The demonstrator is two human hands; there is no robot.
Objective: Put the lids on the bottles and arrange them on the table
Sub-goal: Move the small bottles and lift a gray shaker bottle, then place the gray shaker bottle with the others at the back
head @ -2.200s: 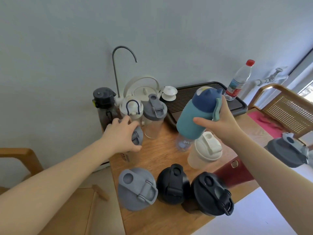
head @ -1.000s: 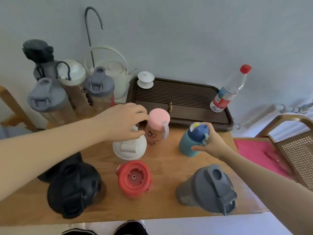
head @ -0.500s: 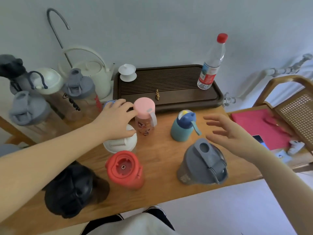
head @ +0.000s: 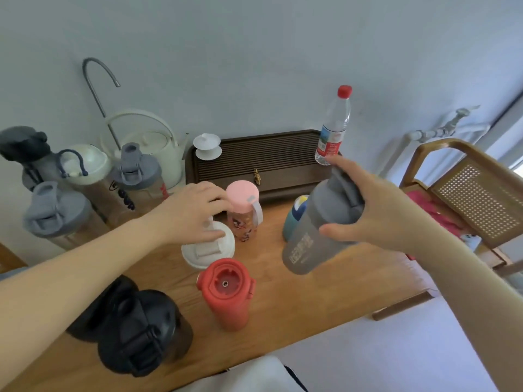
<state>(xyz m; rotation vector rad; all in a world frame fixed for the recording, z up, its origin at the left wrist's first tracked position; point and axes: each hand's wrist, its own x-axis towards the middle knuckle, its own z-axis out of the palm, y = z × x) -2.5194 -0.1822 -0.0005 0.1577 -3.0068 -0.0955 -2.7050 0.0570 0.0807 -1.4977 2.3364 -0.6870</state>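
Note:
My right hand (head: 376, 210) grips the lid end of a grey shaker bottle (head: 314, 233), held tilted above the wooden table (head: 297, 301). Behind it stands a teal bottle with a blue lid (head: 294, 219), mostly hidden. My left hand (head: 192, 213) rests on the top of a white-lidded bottle (head: 208, 248), fingers curled over its spout. A pink-lidded bottle (head: 244, 212) stands just right of that hand. A red bottle (head: 226, 292) stands near the front, and two black-lidded bottles (head: 135, 329) at the front left.
Several lidded shaker bottles (head: 70, 188) cluster at the back left beside a white kettle (head: 152, 145) and a curved tap (head: 96, 86). A dark slatted tray (head: 263, 162) holds a clear water bottle (head: 334, 128). A wooden cane chair (head: 467, 199) stands right.
My right hand, open half a second ago, has closed on the grey shaker bottle and lifted it off the table, tilted. My left hand has stayed on the white-lidded bottle.

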